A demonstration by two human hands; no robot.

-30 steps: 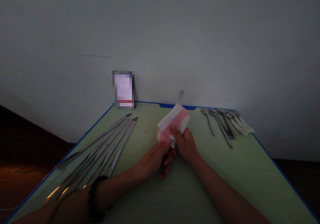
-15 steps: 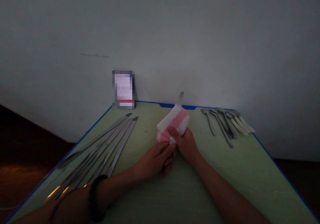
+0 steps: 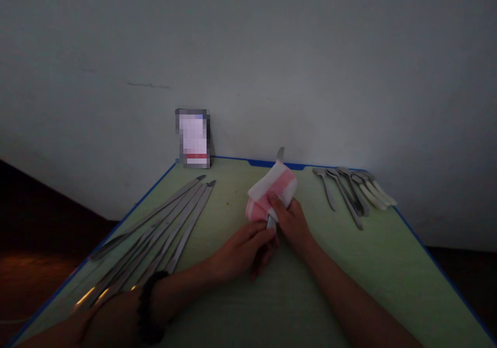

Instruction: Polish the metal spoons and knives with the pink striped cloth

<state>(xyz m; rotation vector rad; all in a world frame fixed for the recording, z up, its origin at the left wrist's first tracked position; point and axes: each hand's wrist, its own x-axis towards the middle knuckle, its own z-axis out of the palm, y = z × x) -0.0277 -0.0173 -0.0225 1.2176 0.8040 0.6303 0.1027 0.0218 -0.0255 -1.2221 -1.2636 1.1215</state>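
Observation:
Above the middle of the table, my left hand is closed on the handle end of a table knife. My right hand grips a pink and white cloth folded around the knife's middle, its thumb pressing on top. The rounded blade tip sticks out beyond the cloth, pointing at the wall, and a short stretch of handle shows between my hands. The cloth hides the rest of the knife. Several more table knives lie fanned out on the left, partly under my left forearm.
Several spoons and some white-handled cutlery lie at the back right of the green table. A phone-like device, blurred out, leans on the wall at the back left. The table has a blue edge.
My right hand and the cloth have shifted slightly right along the knife. Less blade tip shows past the cloth, and more handle is visible between my hands.

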